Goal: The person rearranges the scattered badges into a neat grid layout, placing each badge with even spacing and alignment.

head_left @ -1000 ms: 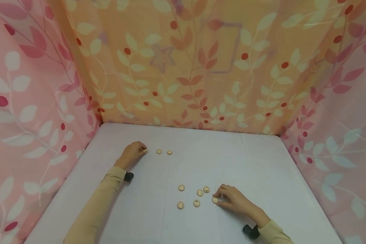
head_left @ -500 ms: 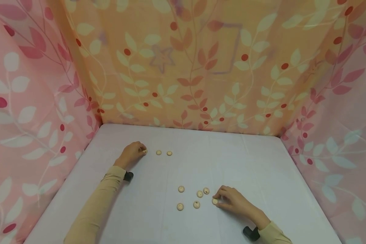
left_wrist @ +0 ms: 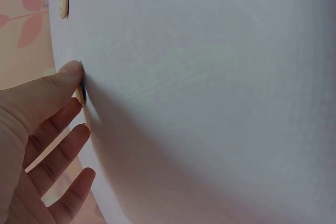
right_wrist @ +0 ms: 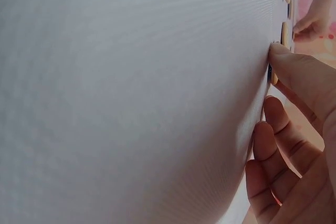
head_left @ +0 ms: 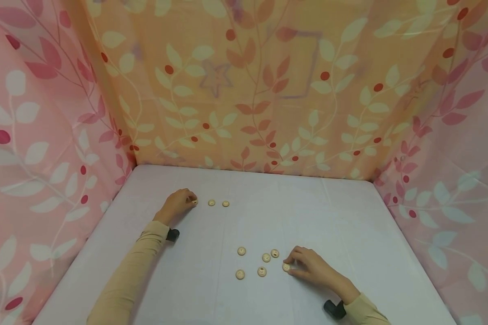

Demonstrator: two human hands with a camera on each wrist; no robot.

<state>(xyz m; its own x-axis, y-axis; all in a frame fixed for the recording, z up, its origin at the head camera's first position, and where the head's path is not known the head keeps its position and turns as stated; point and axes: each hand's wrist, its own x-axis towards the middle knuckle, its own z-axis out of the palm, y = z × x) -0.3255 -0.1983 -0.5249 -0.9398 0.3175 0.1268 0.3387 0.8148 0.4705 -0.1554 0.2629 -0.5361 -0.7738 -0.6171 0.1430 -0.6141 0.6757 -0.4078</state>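
Note:
In the head view my left hand reaches to the far left of the white table and pinches a small round wooden disc at its fingertips. The left wrist view shows that disc edge-on between thumb and fingers, right at the cloth. Two like discs, a nearer one and a farther one, lie in a row to its right. At the front right my right hand holds another wooden disc between thumb and index finger, its edge showing at the table surface in the right wrist view.
Left of the right hand lie several more discs, among them a dark-marked one and a plain pale one. A white cloth covers the table. Leaf-patterned curtains enclose it at the back and both sides.

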